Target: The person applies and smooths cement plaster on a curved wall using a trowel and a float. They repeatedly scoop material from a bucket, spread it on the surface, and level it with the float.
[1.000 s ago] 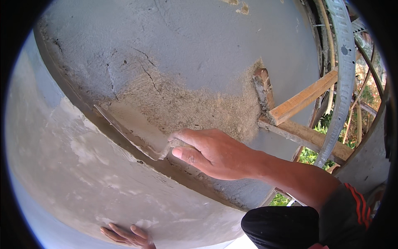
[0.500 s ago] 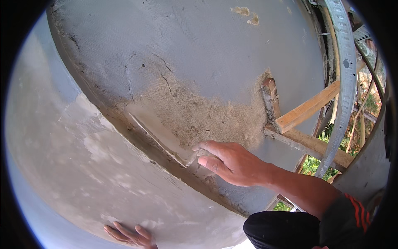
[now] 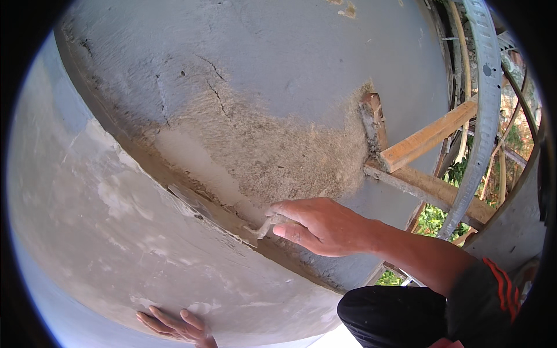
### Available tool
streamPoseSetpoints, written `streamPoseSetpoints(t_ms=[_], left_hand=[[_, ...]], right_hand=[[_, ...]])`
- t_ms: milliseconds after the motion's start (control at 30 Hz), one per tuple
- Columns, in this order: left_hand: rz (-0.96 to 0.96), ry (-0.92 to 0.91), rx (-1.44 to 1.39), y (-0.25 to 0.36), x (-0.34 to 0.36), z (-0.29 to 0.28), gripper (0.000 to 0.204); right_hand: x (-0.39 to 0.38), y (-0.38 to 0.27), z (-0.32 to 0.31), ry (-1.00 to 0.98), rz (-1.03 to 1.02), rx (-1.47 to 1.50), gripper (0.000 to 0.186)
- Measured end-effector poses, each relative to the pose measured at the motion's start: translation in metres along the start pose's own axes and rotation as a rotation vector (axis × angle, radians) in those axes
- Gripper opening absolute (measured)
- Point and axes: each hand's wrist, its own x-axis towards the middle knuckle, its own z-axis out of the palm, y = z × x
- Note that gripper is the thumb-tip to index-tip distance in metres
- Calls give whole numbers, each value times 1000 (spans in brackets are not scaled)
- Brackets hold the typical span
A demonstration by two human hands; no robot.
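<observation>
My right hand (image 3: 325, 227) presses a small pale flat tool (image 3: 264, 227) against the wall's corner edge (image 3: 191, 200), at the lower end of a rough sandy plaster patch (image 3: 278, 151). The fingers are curled over the tool, so most of it is hidden. A smoother pale strip (image 3: 194, 156) runs along the edge up and left of the hand. My left hand (image 3: 174, 326) lies flat, fingers apart, on the grey wall face (image 3: 104, 220) near the bottom of the view.
Wooden beams (image 3: 426, 139) stick out of the wall to the right of the patch, beside a brick end (image 3: 371, 116). A curved grey metal bar (image 3: 484, 116) and thin poles stand at the far right, with green plants (image 3: 432, 217) below.
My right hand has slid the tool down and to the right along the corner edge, leaving a smoothed strip behind it. The left hand stays flat on the wall.
</observation>
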Motion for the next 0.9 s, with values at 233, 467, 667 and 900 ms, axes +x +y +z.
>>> streamPoseSetpoints(t_ms=[233,467,667,900], left_hand=[[-12,8,-1,3,2,0,72],[-1,5,22,5,5,0,72],[9,11,21,2,0,-1,71],[4,17,13,1,2,2,71]], right_hand=[[-34,13,-5,364,-32,-152,49],[0,-37,-27,372,-67,-464,40],[6,-60,-13,322,-50,-563,44],[-13,-64,-3,241,28,-674,45]])
